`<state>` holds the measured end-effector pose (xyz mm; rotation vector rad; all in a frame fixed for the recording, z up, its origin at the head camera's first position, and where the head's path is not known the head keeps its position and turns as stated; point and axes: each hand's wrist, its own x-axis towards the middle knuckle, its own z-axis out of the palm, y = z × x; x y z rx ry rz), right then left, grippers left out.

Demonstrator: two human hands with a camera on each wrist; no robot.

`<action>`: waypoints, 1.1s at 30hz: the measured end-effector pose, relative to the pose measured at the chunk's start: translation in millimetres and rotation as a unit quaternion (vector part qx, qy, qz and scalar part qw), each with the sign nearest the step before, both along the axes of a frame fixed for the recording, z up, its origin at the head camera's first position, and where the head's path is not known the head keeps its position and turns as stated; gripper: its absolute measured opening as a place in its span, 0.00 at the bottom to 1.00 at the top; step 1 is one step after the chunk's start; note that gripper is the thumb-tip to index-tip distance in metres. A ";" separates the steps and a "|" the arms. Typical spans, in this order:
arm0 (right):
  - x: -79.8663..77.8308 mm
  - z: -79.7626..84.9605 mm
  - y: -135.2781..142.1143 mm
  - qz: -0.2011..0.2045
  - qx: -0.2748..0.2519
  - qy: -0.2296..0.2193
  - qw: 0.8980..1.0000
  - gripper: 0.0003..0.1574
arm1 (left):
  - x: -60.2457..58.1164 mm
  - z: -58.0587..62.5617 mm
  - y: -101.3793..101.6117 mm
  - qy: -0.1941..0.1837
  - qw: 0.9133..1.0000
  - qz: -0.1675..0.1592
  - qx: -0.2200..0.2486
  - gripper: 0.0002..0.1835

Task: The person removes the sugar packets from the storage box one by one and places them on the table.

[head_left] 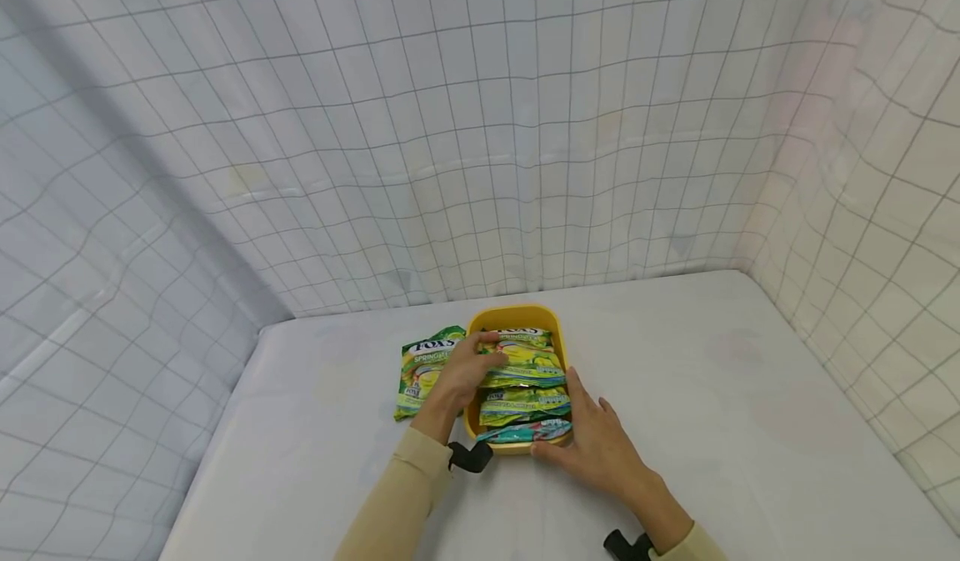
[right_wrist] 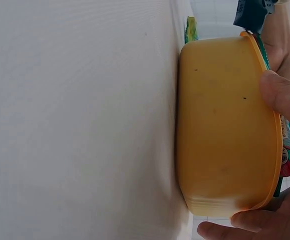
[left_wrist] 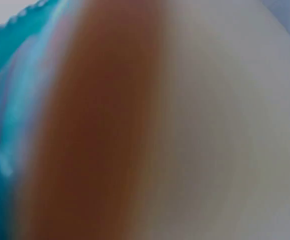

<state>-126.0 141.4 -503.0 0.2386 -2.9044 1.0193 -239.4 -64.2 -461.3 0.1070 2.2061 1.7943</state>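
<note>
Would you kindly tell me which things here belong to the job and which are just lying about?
In the job: yellow tub, green packets and blue packet inside, probably the loose green packet.
Just surroundings: white table, checked curtain.

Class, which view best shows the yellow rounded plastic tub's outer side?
The right wrist view: the tub looms large, side-on. Head shows it smaller, from above, holding shiny, colourful packets; left wrist, blurred, shows no clear trace of it.

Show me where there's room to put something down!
The white cloth-covered table is bare right of the person's right hand, out to the white gridded wall, and left of the flat green-and-yellow packet. It's crowded inside the rounded yellow plastic tub, where the left hand touches shiny packets.
</note>
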 end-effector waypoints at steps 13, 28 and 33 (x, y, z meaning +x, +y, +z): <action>1.8 2.2 1.2 -0.002 -0.001 -0.004 1.000 0.80 | 1.4 -4.0 5.6 0.004 1.000 -0.003 -0.016 0.31; 3.2 1.6 -1.5 0.001 -0.004 -0.009 1.000 0.80 | 9.9 -8.3 4.9 -0.008 0.998 0.044 0.037 0.32; 3.1 1.1 -0.6 0.001 -0.002 -0.001 1.000 0.79 | 12.5 -7.2 4.0 0.012 0.998 0.046 0.049 0.32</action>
